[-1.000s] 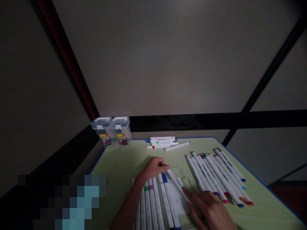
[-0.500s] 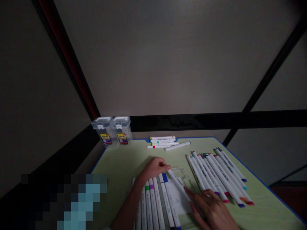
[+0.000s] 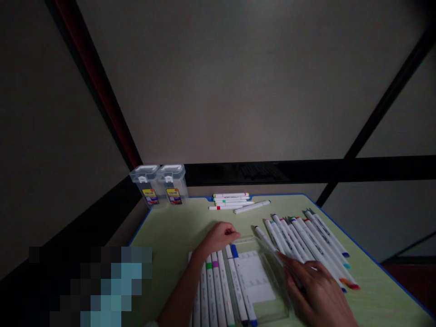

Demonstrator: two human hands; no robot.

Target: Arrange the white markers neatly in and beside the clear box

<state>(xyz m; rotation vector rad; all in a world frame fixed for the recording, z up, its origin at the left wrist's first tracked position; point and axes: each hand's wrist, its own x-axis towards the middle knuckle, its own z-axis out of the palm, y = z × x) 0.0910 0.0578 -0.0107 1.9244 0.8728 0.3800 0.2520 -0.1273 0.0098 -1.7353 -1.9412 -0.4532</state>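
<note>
My left hand [image 3: 223, 235] is closed, its fingers curled and thumb pressed in, with no object visible in it. It rests by the far edge of a shallow clear plastic case [image 3: 284, 313]. In the case's left part, several white markers [image 3: 221, 290] lie side by side, including one with a blue band [image 3: 240, 281]. A white printed sheet [image 3: 257, 277] shows in the right part. My right hand [image 3: 315, 286] grips a white marker [image 3: 267, 239] with a dark tip, held slantwise over the case's right edge. The marker's near end is hidden by my fingers.
A group of white markers [image 3: 313, 247] with coloured ends lies on the table's right side. Several more markers [image 3: 233, 201] lie at the back edge. Two clear lidded boxes [image 3: 146, 186] with yellow labels stand at the back left. A wall rises behind the table.
My right hand has moved right with the marker, away from my left thumb and toward the right-hand group. More of the case and the sheet now shows. My left hand has barely moved.
</note>
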